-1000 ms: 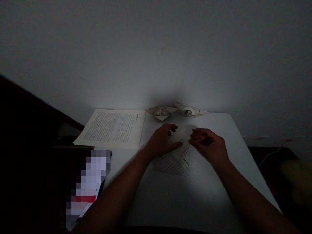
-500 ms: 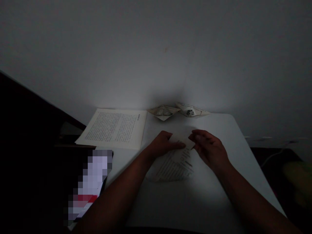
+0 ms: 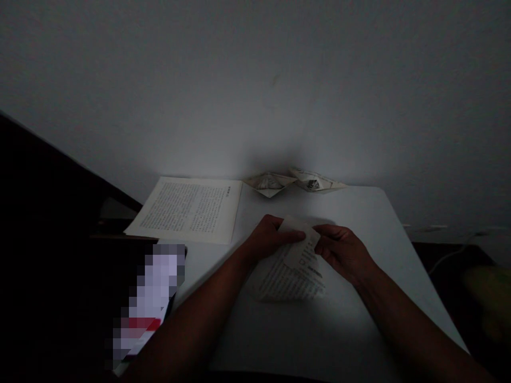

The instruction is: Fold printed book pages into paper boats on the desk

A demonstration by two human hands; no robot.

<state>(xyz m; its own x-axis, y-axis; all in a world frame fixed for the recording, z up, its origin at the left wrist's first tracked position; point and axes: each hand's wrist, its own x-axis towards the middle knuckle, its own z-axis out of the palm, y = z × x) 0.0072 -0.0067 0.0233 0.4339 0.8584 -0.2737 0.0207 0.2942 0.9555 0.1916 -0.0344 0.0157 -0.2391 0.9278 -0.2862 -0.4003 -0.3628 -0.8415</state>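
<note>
Head cam, light: pretty dim, just the one view.
Folded paper (image 3: 305, 264): printed piece, held over the middle of the table (image 3: 369, 215) between both hands; can't tell if its bottom edge touches the top.
Left hand (image 3: 271, 238): clamped on the paper's upper left, thumb laid flat across the front, the other fingers mostly hidden behind.
Right hand (image 3: 344, 253): fingertips closed on the paper's upper right edge, so the hands are close but not touching.
Paper boats: two, a left one (image 3: 270, 184) and a right one (image 3: 319, 182), near the wall (image 3: 255, 80), tips meeting or overlapping, hard to say which.
Printed sheets (image 3: 187, 210): lying flat at the back left, just beside the left boat.
Phone-like device (image 3: 149, 292): left side, screen pixelated with a red patch, partly behind the left forearm.
Cable (image 3: 445, 259): pale, off to the right, past the table.
</note>
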